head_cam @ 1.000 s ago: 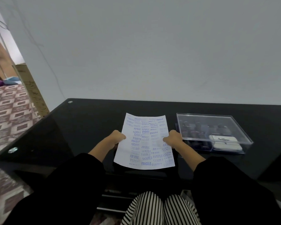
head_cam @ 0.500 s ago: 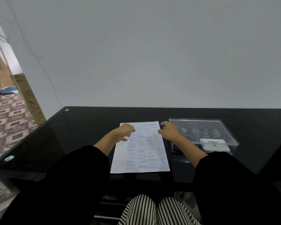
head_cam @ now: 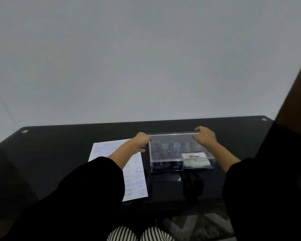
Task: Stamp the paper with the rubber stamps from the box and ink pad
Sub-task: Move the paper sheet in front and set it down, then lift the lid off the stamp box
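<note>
A clear plastic box [head_cam: 167, 164] stands on the black glass table, with dark rubber stamps [head_cam: 170, 146] in rows inside and a white ink pad [head_cam: 195, 160] at its front right. My left hand [head_cam: 142, 140] grips the lid's far left corner. My right hand [head_cam: 205, 136] grips the lid's far edge near the right corner. The lid [head_cam: 172, 134] appears slightly raised at the back. The white paper [head_cam: 137, 181], covered in blue stamp prints, lies flat to the left of the box, partly hidden under my left forearm.
The black glass table [head_cam: 59, 153] runs up to a plain grey wall. Metal fittings [head_cam: 24, 131] mark its far corners. A brown panel [head_cam: 295, 87] rises at the far right. My striped trousers show below the table's near edge.
Both hands left the paper and moved right onto the box lid. The view has swung to the right, so the box sits near the middle.
</note>
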